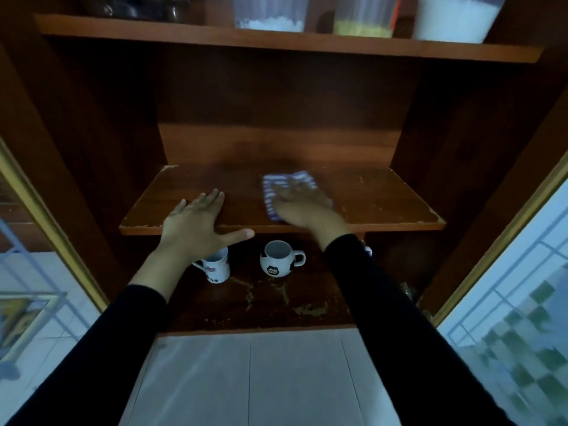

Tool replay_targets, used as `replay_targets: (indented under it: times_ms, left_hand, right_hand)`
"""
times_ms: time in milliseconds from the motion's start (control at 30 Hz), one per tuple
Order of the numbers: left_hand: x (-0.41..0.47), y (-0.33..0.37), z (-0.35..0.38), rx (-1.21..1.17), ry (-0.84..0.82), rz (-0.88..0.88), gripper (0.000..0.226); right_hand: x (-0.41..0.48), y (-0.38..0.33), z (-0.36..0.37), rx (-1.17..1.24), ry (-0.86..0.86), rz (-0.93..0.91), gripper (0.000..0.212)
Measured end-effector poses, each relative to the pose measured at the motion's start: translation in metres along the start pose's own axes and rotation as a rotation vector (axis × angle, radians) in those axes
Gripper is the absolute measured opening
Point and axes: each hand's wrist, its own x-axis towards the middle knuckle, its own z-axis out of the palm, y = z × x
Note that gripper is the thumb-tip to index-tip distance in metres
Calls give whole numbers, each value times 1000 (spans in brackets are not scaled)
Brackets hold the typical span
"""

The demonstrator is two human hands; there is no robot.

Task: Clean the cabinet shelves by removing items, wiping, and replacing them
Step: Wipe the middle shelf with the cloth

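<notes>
A blue-and-white striped cloth lies flat on the middle shelf of a dark wooden cabinet, a little right of centre. My right hand presses down on it, palm flat and fingers stretched forward over the fabric. Hand and cloth are blurred, which suggests a wiping stroke.

The shelf carries nothing but the cloth and my hands, so it looks emptied for cleaning. Pale specks and chipped veneer show along its right side and front edge.

My left hand rests at the shelf's front edge to the left, fingers spread flat on the board and thumb lying along the lip. It holds nothing and probably steadies me.

On the lower shelf stand two mugs, apart from each other: a white mug with a red label, partly behind my left wrist, and a football-patterned mug. Crumbly yellowish residue streaks the wood in front of them, so that shelf seems not yet wiped.

On the top shelf sit clear containers, one with white powder. Glass doors stand open at both sides.
</notes>
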Motion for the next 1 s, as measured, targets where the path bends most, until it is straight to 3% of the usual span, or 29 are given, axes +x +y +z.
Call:
replay_targets:
  times_ms: [67, 167, 233, 333, 433, 667, 800, 933, 1000]
  left_hand:
    - [1, -1, 1, -9, 3, -1, 134]
    - [2, -1, 1, -12, 4, -8, 135]
    - [1, 0, 1, -6, 10, -4, 135]
    - [0, 0, 1, -6, 18, 7, 132]
    - [-1, 0, 3, -16, 49, 34, 119]
    - [-7, 1, 4, -80, 107, 60, 92]
    - [-16, -6, 8, -72, 180, 67, 80]
    - [-27, -12, 16, -57, 289, 70, 74]
    - [-29, -12, 22, -37, 333, 73, 72]
  right_hand:
    - [-13, -26, 7, -6, -30, -136, 52]
    - [-37, 3, 7, 3, -21, -224, 49]
    - [-49, 51, 0, 35, -6, -143, 48]
    - [-59, 117, -16, 35, 0, 150, 49]
    - [-47, 121, -17, -9, 15, 261, 52]
    - [-44, -9, 22, -48, 118, -156, 52]
    - [-60, 30, 28, -139, 288, -237, 51]
    - [-82, 101, 33, -95, 482, -157, 52]
    - [-84, 102, 40, -73, 523, -94, 54]
